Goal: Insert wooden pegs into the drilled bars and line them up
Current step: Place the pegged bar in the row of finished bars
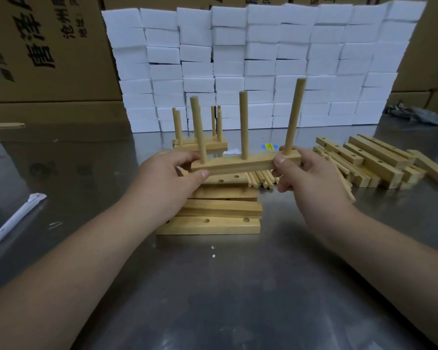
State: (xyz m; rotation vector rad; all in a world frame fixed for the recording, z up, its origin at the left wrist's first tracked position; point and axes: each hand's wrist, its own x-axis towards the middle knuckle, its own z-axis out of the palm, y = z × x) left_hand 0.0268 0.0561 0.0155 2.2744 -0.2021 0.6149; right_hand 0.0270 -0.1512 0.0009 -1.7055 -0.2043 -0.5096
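A shiny metal table (238, 286) is carrying everything. A stack of drilled bars (213, 227) is lying at its centre, with loose pegs (259, 178) lying just behind. A heap of drilled bars (374, 161) is sprawling at the right. Pegged bars (200, 145) are standing farther back, before a wall of white blocks (263, 59). A white wrapped stick (10, 223) is lying at the left.

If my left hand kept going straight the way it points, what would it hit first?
Beyond the bar that the left hand grips, probably the finished pegged bars; depth is unclear.
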